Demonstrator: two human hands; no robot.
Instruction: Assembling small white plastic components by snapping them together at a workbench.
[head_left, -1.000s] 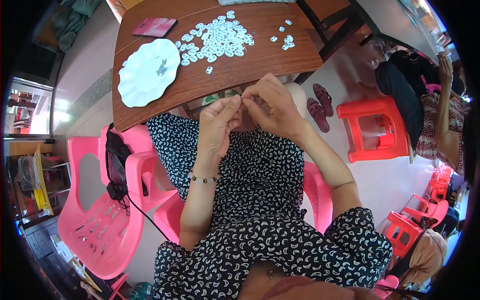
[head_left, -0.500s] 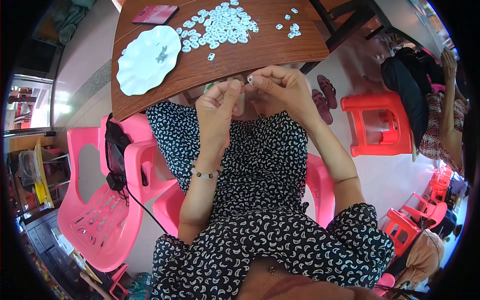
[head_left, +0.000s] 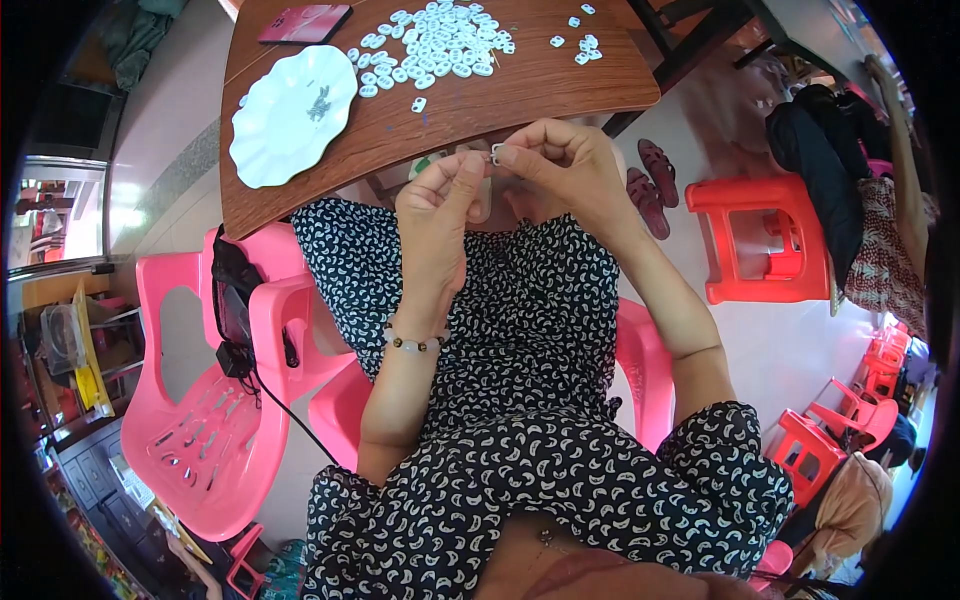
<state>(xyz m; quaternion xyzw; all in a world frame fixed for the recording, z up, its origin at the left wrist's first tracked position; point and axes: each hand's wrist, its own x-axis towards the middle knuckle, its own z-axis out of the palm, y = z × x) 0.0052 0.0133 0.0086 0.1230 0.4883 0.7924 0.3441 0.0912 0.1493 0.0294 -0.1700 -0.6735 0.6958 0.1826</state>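
My right hand (head_left: 562, 172) pinches a small white plastic piece (head_left: 496, 151), like the oval two-holed ones on the table. Close against it, the thumb and fingertips of my left hand (head_left: 437, 207) are pressed together. Whatever they hold is too small to make out. Both hands are above my lap, just off the table's near edge. A white wavy-rimmed plate (head_left: 270, 140) on the table bears a little cluster of small grey metal bits (head_left: 319, 104). Right of the plate spreads a heap of white two-holed pieces (head_left: 445, 40), with one loose piece (head_left: 419, 104) nearer me.
The brown wooden table (head_left: 530, 90) also carries a pink flat box (head_left: 305, 24) and a few white pieces (head_left: 588, 49) at the right. A pink chair (head_left: 215, 440) stands to my left, a red stool (head_left: 765, 240) to my right. Dark red sandals (head_left: 650, 190) lie on the floor.
My hands have come closer together, so the white piece now meets my left fingertips. The white piece has turned a little and shifted slightly left.
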